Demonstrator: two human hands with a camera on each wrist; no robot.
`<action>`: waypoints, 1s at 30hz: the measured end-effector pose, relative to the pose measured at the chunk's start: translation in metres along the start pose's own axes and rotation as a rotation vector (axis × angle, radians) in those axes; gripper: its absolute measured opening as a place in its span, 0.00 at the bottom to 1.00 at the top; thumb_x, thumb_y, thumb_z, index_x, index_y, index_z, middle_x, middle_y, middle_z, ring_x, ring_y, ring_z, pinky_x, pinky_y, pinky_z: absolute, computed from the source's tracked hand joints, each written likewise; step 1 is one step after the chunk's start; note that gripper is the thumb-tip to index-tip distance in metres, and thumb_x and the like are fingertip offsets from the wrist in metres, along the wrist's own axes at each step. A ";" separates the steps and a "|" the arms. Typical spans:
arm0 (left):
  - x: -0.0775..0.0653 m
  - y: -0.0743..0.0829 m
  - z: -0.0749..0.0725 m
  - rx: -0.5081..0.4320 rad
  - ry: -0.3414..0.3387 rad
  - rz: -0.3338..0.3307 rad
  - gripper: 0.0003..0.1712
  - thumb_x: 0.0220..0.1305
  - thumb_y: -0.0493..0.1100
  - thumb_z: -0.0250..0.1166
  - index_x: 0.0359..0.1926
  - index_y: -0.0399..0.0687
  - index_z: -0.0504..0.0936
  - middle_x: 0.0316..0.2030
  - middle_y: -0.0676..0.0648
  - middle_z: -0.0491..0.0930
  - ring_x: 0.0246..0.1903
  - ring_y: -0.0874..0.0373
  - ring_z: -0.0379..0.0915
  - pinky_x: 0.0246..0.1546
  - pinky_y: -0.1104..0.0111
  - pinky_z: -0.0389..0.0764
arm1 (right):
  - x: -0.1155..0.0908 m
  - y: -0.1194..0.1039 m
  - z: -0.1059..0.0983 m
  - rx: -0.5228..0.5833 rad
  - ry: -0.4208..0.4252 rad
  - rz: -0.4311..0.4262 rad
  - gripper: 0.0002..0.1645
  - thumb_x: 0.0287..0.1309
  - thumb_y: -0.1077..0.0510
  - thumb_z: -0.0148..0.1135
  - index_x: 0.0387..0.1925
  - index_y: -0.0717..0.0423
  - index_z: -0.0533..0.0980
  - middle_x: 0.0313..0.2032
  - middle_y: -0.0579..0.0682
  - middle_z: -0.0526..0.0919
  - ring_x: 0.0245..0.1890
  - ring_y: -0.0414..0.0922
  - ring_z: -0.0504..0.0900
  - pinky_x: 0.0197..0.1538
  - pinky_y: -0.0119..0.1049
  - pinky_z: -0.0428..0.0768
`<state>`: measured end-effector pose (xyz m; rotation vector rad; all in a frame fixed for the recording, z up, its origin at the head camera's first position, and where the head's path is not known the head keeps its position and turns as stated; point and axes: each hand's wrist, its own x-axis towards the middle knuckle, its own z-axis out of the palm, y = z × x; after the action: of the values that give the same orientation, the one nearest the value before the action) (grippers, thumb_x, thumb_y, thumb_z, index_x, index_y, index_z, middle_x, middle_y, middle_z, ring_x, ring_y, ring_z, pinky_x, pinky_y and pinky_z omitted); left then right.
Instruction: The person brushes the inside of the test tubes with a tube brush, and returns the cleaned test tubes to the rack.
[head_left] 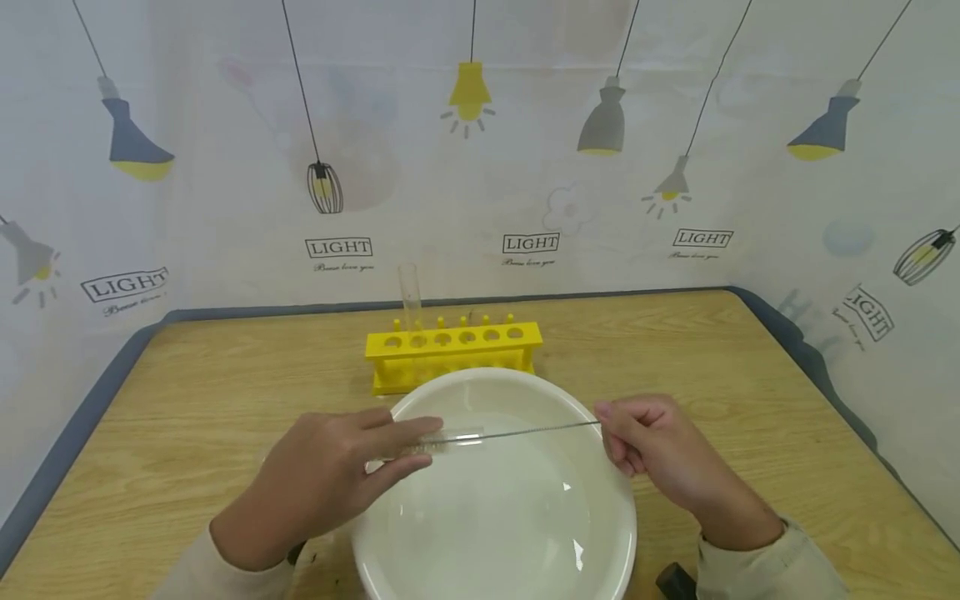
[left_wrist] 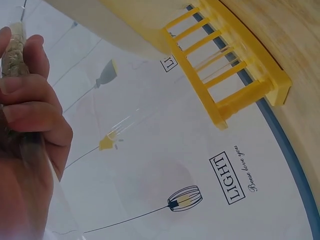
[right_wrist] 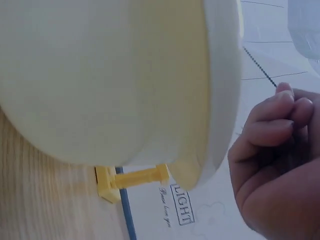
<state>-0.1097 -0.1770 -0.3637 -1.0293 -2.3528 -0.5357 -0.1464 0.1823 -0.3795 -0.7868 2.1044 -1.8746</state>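
Observation:
My left hand [head_left: 322,475] grips a clear test tube [head_left: 472,435] that lies sideways above a white basin [head_left: 630,533]. Inside the tube are the pale bristles of a test tube brush [left_wrist: 15,57], seen between the fingers in the left wrist view. The brush's thin twisted wire handle [head_left: 540,430] runs out of the tube's mouth to the right. My right hand [head_left: 660,446] pinches the end of that wire over the basin's right rim. In the right wrist view the wire [right_wrist: 260,66] meets the fingertips, with the other fingers curled in.
A yellow test tube rack [head_left: 453,350] stands just behind the basin, with one clear tube [head_left: 409,292] upright in it. A black object [head_left: 677,581] lies by the right sleeve. A wall covering printed with lamps encloses the wooden table [head_left: 225,367].

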 end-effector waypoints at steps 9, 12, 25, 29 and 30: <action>-0.002 -0.005 -0.007 -0.087 -0.070 -0.035 0.16 0.66 0.52 0.68 0.53 0.60 0.86 0.31 0.60 0.85 0.21 0.78 0.65 0.22 0.84 0.70 | -0.002 0.003 -0.004 -0.355 -0.012 -0.226 0.20 0.66 0.75 0.53 0.21 0.56 0.77 0.14 0.47 0.70 0.16 0.38 0.68 0.20 0.29 0.71; -0.003 -0.006 -0.009 -0.105 -0.083 -0.041 0.15 0.65 0.51 0.68 0.53 0.60 0.86 0.32 0.61 0.86 0.22 0.78 0.67 0.24 0.83 0.71 | -0.002 0.003 -0.005 -0.393 -0.025 -0.257 0.19 0.65 0.75 0.54 0.23 0.55 0.78 0.15 0.45 0.72 0.17 0.37 0.69 0.22 0.28 0.72; -0.005 -0.010 -0.011 -0.178 -0.194 -0.143 0.15 0.67 0.51 0.67 0.54 0.61 0.86 0.36 0.62 0.87 0.22 0.78 0.64 0.24 0.82 0.70 | -0.001 0.008 -0.013 -0.432 -0.017 -0.270 0.19 0.64 0.76 0.55 0.25 0.54 0.81 0.16 0.43 0.75 0.17 0.38 0.70 0.22 0.27 0.73; -0.006 -0.011 -0.011 -0.197 -0.226 -0.179 0.15 0.68 0.52 0.66 0.53 0.61 0.86 0.34 0.65 0.86 0.21 0.78 0.64 0.24 0.81 0.70 | -0.001 0.010 -0.018 -0.436 -0.013 -0.261 0.19 0.64 0.76 0.54 0.25 0.56 0.81 0.16 0.43 0.75 0.17 0.38 0.70 0.22 0.27 0.73; -0.006 -0.011 -0.011 -0.203 -0.232 -0.188 0.15 0.68 0.52 0.65 0.53 0.61 0.86 0.34 0.65 0.86 0.20 0.77 0.64 0.23 0.81 0.70 | -0.001 0.010 -0.020 -0.437 -0.011 -0.261 0.19 0.64 0.76 0.54 0.26 0.56 0.82 0.17 0.43 0.75 0.17 0.37 0.69 0.22 0.27 0.73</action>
<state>-0.1109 -0.1936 -0.3601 -1.0102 -2.6617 -0.7759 -0.1574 0.2004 -0.3866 -1.2119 2.5486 -1.5205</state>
